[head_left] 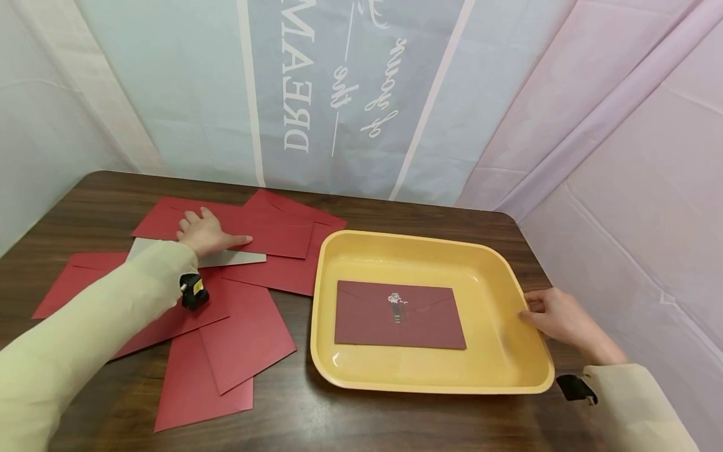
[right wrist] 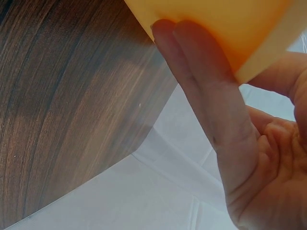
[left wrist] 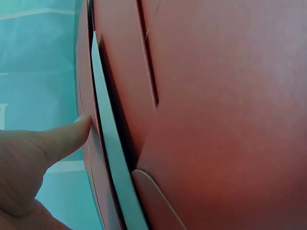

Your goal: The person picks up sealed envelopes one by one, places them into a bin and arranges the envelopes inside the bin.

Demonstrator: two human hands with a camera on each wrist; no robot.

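My left hand [head_left: 203, 233] rests over a red envelope [head_left: 277, 232] at the back left, thumb stretched out along it. In the left wrist view the thumb [left wrist: 67, 139] touches the red envelope's surface, and a pale grey envelope [left wrist: 108, 110] lies right beside it; the other fingers are hidden there. My right hand [head_left: 559, 317] grips the right rim of a yellow tray [head_left: 491, 376], thumb inside and fingers [right wrist: 206, 81] against its outer side. Flat in the tray lies a dark red envelope [head_left: 367, 320] with a white flower print and small lettering.
Several more red envelopes overlap on the left of the wooden table [head_left: 316, 420], including one at the front [head_left: 198, 389] and one under my left forearm. A printed curtain [head_left: 361, 94] hangs behind the table; pale fabric stands at the right.
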